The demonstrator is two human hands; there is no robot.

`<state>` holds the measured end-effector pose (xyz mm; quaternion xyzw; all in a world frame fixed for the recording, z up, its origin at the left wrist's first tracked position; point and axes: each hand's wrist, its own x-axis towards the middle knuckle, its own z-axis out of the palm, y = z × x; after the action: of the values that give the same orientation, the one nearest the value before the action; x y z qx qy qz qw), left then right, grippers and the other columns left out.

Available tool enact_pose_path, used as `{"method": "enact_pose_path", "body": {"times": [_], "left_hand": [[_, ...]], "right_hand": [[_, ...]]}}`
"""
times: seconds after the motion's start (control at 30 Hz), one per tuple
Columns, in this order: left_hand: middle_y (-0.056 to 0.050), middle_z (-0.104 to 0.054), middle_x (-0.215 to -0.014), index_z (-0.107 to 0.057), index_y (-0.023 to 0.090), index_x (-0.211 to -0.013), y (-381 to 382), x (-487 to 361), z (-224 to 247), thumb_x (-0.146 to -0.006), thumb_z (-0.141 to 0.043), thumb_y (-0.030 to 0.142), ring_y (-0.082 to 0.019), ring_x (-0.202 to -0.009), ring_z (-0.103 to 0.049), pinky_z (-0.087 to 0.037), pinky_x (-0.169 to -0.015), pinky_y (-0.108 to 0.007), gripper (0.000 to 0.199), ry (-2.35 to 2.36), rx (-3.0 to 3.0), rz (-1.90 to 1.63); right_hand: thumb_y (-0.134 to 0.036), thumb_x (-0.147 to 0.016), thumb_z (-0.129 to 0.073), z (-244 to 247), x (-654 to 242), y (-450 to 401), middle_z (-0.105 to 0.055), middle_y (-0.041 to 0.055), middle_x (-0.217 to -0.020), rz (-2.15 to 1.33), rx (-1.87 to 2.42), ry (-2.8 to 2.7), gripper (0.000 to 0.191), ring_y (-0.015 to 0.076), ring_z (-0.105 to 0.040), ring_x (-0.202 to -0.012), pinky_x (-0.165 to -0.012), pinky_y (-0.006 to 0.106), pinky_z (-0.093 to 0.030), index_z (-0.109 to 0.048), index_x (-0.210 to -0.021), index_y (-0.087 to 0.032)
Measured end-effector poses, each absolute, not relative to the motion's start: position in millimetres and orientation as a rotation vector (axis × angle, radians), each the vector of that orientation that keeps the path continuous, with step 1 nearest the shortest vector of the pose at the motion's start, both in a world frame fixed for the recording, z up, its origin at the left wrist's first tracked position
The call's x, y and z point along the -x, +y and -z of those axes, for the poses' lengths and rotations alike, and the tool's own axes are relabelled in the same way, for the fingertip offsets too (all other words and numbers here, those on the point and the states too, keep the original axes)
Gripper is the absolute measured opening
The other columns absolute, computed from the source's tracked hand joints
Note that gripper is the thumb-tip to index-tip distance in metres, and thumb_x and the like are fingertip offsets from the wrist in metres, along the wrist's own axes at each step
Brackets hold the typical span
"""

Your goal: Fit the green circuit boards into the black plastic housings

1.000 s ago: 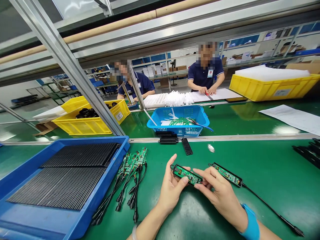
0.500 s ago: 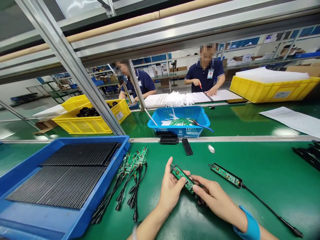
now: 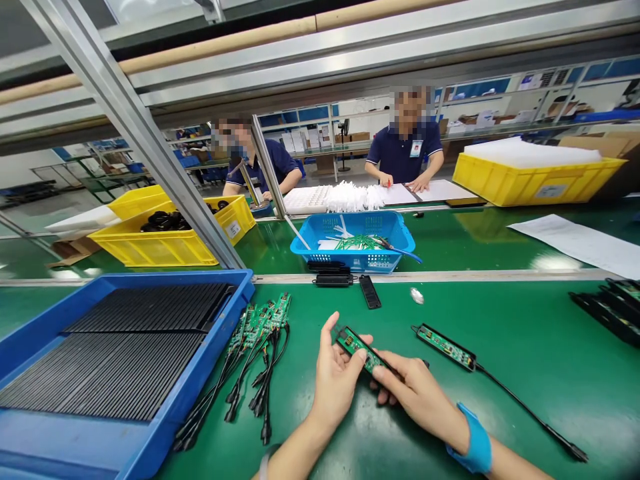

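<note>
A green circuit board in a black case [image 3: 357, 347] is held between both hands above the green table. My left hand [image 3: 336, 377] grips its upper left part, thumb on the board. My right hand [image 3: 413, 387] closes on the lower right end, thumb pressing the board's edge, fingers beneath. To the right lies another cased board [image 3: 447, 347] with a black cable. Left of my hands rest loose circuit boards [image 3: 263, 323] with black cables. Two black cases [image 3: 370, 292] [image 3: 333, 281] lie beyond my hands, near a small clear piece [image 3: 417, 296].
A blue tray [image 3: 30, 437] of black strips fills the left. Behind are a blue basket [image 3: 350, 257], yellow bins [image 3: 150, 247] [image 3: 530, 183] and a metal post [image 3: 145, 140]. More black cases [image 3: 605, 313] lie far right. Two people work across the table.
The view has shifted slightly. My right hand has moved a little along the held case and turned, with more of its fingers showing underneath. The person across on the right has lowered a hand holding something red.
</note>
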<state>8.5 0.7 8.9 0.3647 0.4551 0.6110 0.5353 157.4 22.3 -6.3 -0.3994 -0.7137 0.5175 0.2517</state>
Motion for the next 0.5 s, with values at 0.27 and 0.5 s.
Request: {"method": "enact_pose_path", "body": {"times": [0.27, 0.5], "left_hand": [[-0.007, -0.069, -0.096, -0.032, 0.023, -0.127, 2.9, -2.9, -9.9, -0.080, -0.066, 0.034, -0.022, -0.095, -0.066, -0.049, -0.087, -0.038, 0.059, 1.064, -0.848, -1.548], [-0.004, -0.068, -0.093, -0.030, 0.025, -0.134, 1.9, -4.7, -10.7, -0.078, -0.069, 0.034, -0.024, -0.095, -0.067, -0.051, -0.081, -0.032, 0.069, 1.018, -0.832, -1.555]], "right_hand": [[-0.042, -0.093, -0.045, 1.7, -169.4, 24.0, -0.055, -0.0009, -0.060, -0.728, 1.003, -2.152, 0.036, 0.0120, -0.048, -0.054, -0.052, 0.025, -0.036, -0.056, -0.067, -0.019], [-0.040, -0.097, -0.036, -1.6, -168.8, 23.8, -0.056, 0.0001, -0.060, -0.944, 0.935, -2.137, 0.044, 0.0119, -0.052, -0.057, -0.056, 0.024, -0.037, -0.058, -0.065, -0.018]]}}
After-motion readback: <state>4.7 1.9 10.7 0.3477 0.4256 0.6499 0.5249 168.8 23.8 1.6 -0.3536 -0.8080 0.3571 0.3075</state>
